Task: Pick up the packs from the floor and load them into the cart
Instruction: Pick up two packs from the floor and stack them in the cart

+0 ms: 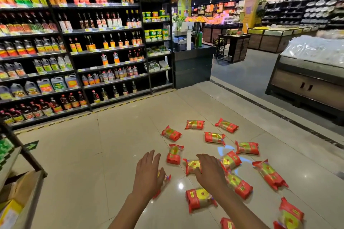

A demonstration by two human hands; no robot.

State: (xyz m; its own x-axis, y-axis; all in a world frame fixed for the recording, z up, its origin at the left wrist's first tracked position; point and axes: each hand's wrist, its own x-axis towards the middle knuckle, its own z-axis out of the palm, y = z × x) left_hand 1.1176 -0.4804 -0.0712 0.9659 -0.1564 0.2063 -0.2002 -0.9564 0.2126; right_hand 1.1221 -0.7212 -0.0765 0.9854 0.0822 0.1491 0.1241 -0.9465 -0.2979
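Note:
Several red and gold packs lie scattered on the pale tiled floor, among them a pack [174, 154] in the middle and another pack [200, 199] nearer me. My left hand [148, 173] reaches out over a pack [164, 179] that is mostly hidden beneath it, fingers straight. My right hand [210, 171] lies with fingers spread over a pack [191, 166], whose left end shows. I cannot tell whether either hand touches its pack. Part of what may be the cart [22, 182] shows at the left edge.
Shelves of bottles [74, 52] line the left and back. A dark counter [191, 65] stands at the aisle end, a display bin [307, 80] on the right. A cardboard box [13, 208] sits at lower left. Bare floor [83, 154] stretches left of the packs.

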